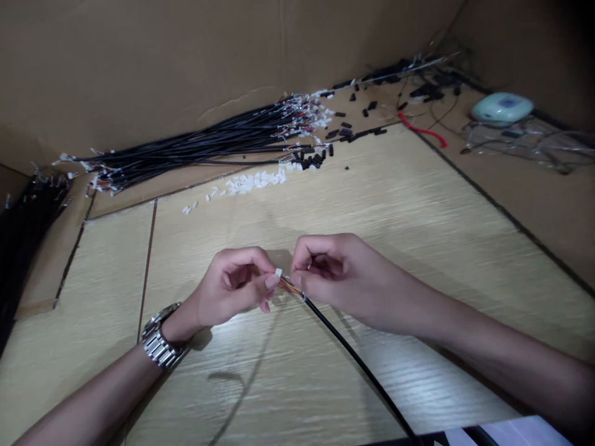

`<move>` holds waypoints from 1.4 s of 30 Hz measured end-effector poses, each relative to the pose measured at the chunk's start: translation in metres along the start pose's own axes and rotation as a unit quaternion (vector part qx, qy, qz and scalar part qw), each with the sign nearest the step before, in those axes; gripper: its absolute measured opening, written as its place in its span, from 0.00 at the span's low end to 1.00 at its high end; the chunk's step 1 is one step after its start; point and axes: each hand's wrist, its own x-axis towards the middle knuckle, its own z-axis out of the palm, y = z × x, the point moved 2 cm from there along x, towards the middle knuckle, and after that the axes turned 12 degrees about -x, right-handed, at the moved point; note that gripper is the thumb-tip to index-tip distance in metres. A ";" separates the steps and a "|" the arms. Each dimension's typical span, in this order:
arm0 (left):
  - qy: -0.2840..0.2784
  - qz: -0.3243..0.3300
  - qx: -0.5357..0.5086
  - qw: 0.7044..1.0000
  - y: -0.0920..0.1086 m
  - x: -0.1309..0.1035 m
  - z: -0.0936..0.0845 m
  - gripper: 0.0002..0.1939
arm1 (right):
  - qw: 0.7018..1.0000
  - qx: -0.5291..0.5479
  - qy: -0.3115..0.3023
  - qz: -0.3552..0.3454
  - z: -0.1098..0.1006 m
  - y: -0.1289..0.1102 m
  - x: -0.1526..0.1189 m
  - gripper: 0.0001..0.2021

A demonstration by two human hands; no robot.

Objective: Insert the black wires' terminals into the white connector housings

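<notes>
Between thumb and forefinger, my left hand (242, 285) pinches a small white connector (278, 272). Thin coloured wires (290, 285) run from it into the end of a black cable (356, 356), which slants down to the lower right. Close beside the wires, my right hand (332, 266) has its thumb and fingertips pressed together. A wire seems to be between those fingertips, but the fingers partly hide it. Both hands are raised above the wooden tabletop (418, 217).
Behind the hands lie a pile of loose white connectors (255, 181), short black sleeves (313, 160) and a bundle of black cables (199, 142). More cables (28, 229) are at the left. Toward the back right are a red strip (423, 130) and a pale green rounded object (502, 108).
</notes>
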 end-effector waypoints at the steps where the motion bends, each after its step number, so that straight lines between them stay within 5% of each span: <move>1: -0.002 0.003 -0.003 1.000 0.000 0.000 0.000 0.06 | 1.000 -0.008 0.006 -0.002 0.000 0.000 0.000 0.06; 5: 0.000 -0.004 -0.009 1.000 0.000 0.000 0.000 0.06 | 0.993 -0.087 0.059 -0.056 0.000 -0.003 -0.004 0.06; 12: 0.011 -0.032 -0.022 0.999 0.001 -0.001 -0.002 0.06 | 0.937 -0.228 0.153 -0.215 0.001 -0.010 -0.014 0.07; 42: 0.011 -0.070 0.005 0.998 0.006 0.002 -0.001 0.08 | 0.914 -0.299 0.137 -0.237 0.006 -0.007 -0.014 0.07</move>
